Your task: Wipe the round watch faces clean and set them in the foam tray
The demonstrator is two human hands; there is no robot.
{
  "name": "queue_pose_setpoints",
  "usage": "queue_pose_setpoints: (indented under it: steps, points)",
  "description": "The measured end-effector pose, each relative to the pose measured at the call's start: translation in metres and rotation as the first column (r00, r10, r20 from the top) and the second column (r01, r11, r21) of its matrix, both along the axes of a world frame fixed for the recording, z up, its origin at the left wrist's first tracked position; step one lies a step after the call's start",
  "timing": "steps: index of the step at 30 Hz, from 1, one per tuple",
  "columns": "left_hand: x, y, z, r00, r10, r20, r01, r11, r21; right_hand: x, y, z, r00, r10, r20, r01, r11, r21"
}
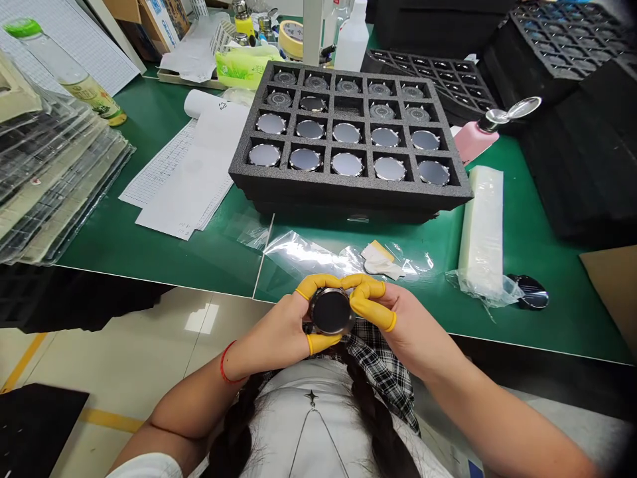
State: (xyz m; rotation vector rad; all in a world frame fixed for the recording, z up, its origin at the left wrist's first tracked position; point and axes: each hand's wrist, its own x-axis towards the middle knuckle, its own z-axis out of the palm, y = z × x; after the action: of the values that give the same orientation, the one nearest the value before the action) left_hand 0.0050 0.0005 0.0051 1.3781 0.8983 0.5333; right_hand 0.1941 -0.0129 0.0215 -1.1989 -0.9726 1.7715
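Note:
A round watch head (331,311) with a dark face and metal rim is held up over the table's front edge. My left hand (291,325), in yellow finger cots, grips it from the left with fingers at its top and bottom. My right hand (381,309), also in yellow finger cots, is closed at the watch's upper right rim, thumb and fingers pinched together. Whether something small sits in that pinch is hidden. Beyond the hands, a black foam tray (348,182) holds rows of similar watch heads, with one vacant compartment in its second row.
Clear plastic film (298,252) and a white-and-yellow wipe (382,259) lie before the tray. To the right are a white wrapped block (482,226), a dark round lens (533,292) and a pink pump bottle (475,141). Papers (194,166) and stacked plastic trays (54,172) occupy the left.

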Motion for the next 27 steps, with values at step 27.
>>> queue_pose_setpoints:
  steps: [27]
  points:
    - [0.0011,-0.0012,-0.0005,0.999,0.011,-0.031,-0.01,0.999,0.047,0.0042,-0.0017,-0.0056,0.999,0.014,0.052,-0.017,0.998,0.059]
